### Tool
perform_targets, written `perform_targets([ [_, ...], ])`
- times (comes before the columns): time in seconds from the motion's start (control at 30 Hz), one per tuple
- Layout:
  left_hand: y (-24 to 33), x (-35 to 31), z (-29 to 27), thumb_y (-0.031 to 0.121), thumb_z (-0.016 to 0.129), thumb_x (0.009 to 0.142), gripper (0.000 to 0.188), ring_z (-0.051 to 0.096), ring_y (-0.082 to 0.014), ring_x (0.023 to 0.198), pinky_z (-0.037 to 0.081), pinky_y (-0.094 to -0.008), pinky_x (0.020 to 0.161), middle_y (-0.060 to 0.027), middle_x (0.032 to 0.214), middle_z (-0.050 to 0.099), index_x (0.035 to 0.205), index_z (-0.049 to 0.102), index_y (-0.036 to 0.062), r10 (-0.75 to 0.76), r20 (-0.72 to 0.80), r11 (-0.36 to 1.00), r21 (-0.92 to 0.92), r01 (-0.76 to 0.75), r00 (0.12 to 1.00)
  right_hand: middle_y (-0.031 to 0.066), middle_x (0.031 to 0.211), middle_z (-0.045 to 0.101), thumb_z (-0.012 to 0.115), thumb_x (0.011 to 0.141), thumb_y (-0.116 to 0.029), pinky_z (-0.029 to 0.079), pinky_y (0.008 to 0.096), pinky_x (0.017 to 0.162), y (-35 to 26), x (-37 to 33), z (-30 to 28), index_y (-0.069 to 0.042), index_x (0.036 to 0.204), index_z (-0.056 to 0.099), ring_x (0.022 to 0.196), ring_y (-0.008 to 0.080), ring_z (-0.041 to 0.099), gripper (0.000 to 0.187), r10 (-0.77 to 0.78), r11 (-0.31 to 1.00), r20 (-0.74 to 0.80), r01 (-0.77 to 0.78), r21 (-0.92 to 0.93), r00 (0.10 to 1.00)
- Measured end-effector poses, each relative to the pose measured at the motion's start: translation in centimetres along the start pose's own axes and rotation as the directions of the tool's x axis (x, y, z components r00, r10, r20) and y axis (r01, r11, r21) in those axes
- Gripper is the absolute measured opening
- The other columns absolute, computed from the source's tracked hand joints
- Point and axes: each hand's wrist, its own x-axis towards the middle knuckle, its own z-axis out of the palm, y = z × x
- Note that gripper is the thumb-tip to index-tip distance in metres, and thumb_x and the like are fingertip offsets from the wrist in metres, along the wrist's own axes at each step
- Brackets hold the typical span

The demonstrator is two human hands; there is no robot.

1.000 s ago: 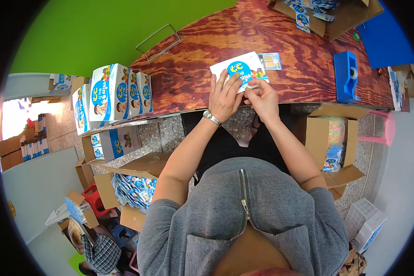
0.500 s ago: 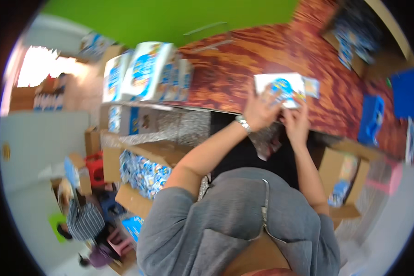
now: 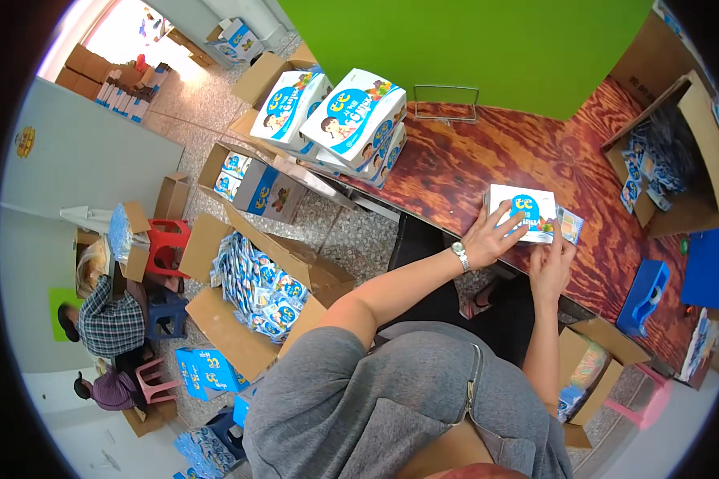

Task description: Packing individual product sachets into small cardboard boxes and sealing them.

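Observation:
On the table's near edge lies a small white and blue carton (image 3: pixel 535 201) with a cartoon print on top. My left hand (image 3: pixel 489 239), a metal watch on its wrist, rests with spread fingers across the carton's top and left side. At the near right corner, my right hand (image 3: pixel 553 267) touches the carton with its fingers apart, the index finger reaching up its side. A small blue and white packet (image 3: pixel 569 226) sticks out beside the carton's right side, partly covered. Whether the carton holds anything is hidden.
Similar cartons (image 3: pixel 351 112) are stacked at the table's left end. Open boxes of sachets stand left (image 3: pixel 260 291), far right (image 3: pixel 643 172) and low right (image 3: pixel 587 367). A blue tape dispenser (image 3: pixel 643 297) sits on the right. A green panel (image 3: pixel 471 48) edges the table. Two people sit far left.
My view has shifted, so everything appears lower and further right, and sharper. Both hands are still at the carton; the right index finger now lies against its right corner.

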Motion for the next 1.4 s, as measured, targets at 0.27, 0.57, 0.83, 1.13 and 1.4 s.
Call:
perform_targets([
  [0.27,0.5,0.2,-0.2,0.035,0.066,0.084,0.057,0.041,-0.0434,0.134,0.029,-0.0645,0.107,-0.0147,0.139,0.053,0.134,0.053,0.0097,-0.048,-0.038,0.990,-0.136,0.043,0.998,0.0295,0.156,0.018,0.072,0.086,-0.038,0.040,0.0502,0.107,-25.1,9.3,3.2,-0.026,0.142,0.052,0.138,0.0436,0.037,0.061,-0.751,0.560,-0.026,0.658,0.503,0.659],
  [0.57,5.9,-4.6,-15.4,0.008,0.066,0.083,0.038,0.054,-0.0414,0.125,0.053,-0.0475,0.097,-0.0147,0.131,0.059,0.121,0.064,0.0073,-0.029,-0.045,0.987,-0.160,0.022,0.999,0.0268,0.156,0.024,0.077,0.080,-0.039,0.037,0.0529,0.111,-28.2,11.5,6.9,-0.035,0.136,0.053,0.140,0.0477,0.032,0.062,-0.920,0.391,0.043,0.900,0.191,0.390],
  [0.83,4.4,-7.2,-28.9,0.008,0.070,0.082,0.029,0.060,-0.0470,0.118,0.056,-0.0461,0.084,-0.0162,0.118,0.068,0.110,0.068,0.0044,-0.034,-0.187,0.963,0.258,0.083,0.982,0.0215,0.149,0.040,0.067,0.092,-0.029,0.042,0.0440,0.107,-24.0,15.7,0.5,-0.022,0.149,0.042,0.134,0.0390,0.045,0.063,-0.790,0.552,-0.089,0.766,0.329,0.607],
  [1.13,-13.4,-0.3,-33.6,0.012,0.069,0.084,0.047,0.053,-0.0440,0.124,0.044,-0.0482,0.104,-0.0172,0.131,0.061,0.130,0.060,0.0058,-0.147,-0.548,0.586,0.622,0.519,0.824,0.0178,0.145,0.044,0.071,0.088,-0.028,0.044,0.0451,0.105,-14.5,11.3,0.0,-0.018,0.149,0.040,0.128,0.0383,0.047,0.069,-0.746,0.663,0.038,0.735,0.142,0.665],
  [1.4,-15.7,-0.7,-33.7,0.032,0.064,0.093,0.052,0.056,-0.0389,0.122,0.051,-0.0447,0.095,-0.0170,0.139,0.055,0.140,0.053,0.0108,-0.467,-0.353,0.301,0.799,0.521,0.811,0.0173,0.138,0.051,0.072,0.086,-0.024,0.048,0.0450,0.100,-3.1,10.9,-1.1,-0.016,0.143,0.047,0.123,0.0365,0.052,0.063,-0.679,0.731,0.048,0.669,0.133,0.732],
])
